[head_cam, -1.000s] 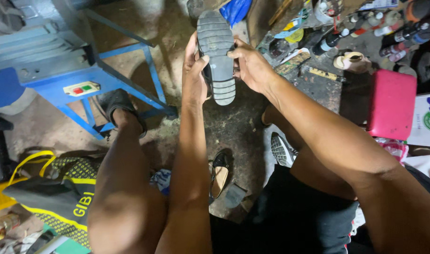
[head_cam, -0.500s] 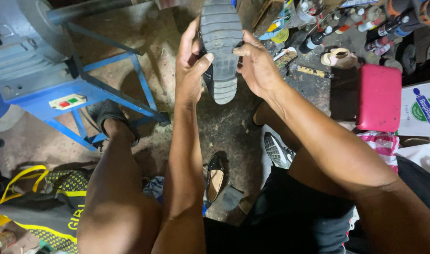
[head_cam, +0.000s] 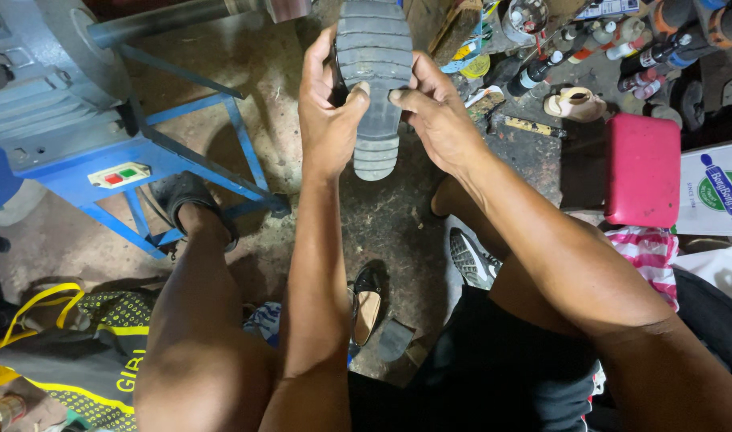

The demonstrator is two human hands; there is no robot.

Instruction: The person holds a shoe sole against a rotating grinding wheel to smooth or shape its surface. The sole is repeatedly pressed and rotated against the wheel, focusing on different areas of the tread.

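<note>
Head view: at upper centre of the frame, a grey shoe with a ridged rubber sole [head_cam: 374,80] is held sole-up. The left hand [head_cam: 328,112] and right hand [head_cam: 438,120] clamp its waist, thumbs pressed on the tread. It looks light, flexible and grippy; the sides are best to hold. A blue metal machine stand [head_cam: 182,172] sits at left.

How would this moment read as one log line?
left hand: grips shoe | right hand: grips shoe | shoe: grey sole up, thumbs pressing | nearby: blue machine stand
</note>
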